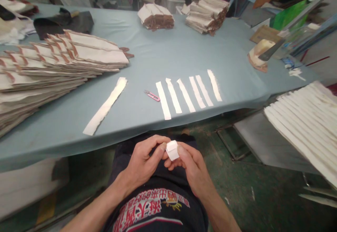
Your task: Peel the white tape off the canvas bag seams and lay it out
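Observation:
Between my two hands, just off the table's front edge, is a small folded white strip [172, 150]. My left hand [149, 154] pinches its left side between thumb and fingers. On its right side, the thumb of my right hand [190, 159] presses against it, fingers curled underneath. Beyond my hands, several white strips [172, 95] lie side by side on the table. A pair of pink thread snips [152, 95] rests just left of them. Farther left, a longer stack of white strips [106, 105] lies at a slant.
A large fanned pile of white and brown fabric pieces [97, 51] covers the left of the blue-green table [137, 126]. Two bundles [155, 14] stand at the back. A tape dispenser [263, 51] sits at the right. Pleated white fabric [305, 119] lies on a lower surface at right.

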{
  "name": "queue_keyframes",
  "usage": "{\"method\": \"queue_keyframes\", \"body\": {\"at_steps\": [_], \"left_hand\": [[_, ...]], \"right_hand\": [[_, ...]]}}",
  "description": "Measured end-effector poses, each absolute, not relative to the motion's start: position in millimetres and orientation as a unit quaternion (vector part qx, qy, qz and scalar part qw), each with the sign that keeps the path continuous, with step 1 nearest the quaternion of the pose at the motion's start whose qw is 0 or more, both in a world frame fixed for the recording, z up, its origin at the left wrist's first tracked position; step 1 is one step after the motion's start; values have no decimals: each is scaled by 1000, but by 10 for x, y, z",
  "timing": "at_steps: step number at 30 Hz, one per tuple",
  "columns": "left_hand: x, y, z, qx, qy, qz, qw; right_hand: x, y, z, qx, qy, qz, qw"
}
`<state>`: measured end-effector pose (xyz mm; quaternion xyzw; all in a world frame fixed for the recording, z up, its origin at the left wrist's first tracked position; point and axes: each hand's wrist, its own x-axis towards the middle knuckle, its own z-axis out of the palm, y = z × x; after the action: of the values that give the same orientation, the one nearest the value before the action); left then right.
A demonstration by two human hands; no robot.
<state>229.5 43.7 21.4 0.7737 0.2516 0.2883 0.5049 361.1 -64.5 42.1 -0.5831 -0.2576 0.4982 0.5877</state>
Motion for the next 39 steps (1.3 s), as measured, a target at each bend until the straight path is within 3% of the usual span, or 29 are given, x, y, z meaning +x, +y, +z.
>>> {"method": "queue_keyframes", "body": {"at_steps": [8,15,30,39], "left_hand": [[2189,417,171,764,244,293,520],[2183,396,240,702,216,279,619],[2303,248,242,573,342,289,687],[2393,183,158,369,349,234,829]], "right_hand": [[3528,-612,427,-622,-267,486,553],[3507,-602,390,-649,-270,441,558],[3472,-700,351,-668,-354,394,522],[3494,-684,370,-664,-401,376,506]]}}
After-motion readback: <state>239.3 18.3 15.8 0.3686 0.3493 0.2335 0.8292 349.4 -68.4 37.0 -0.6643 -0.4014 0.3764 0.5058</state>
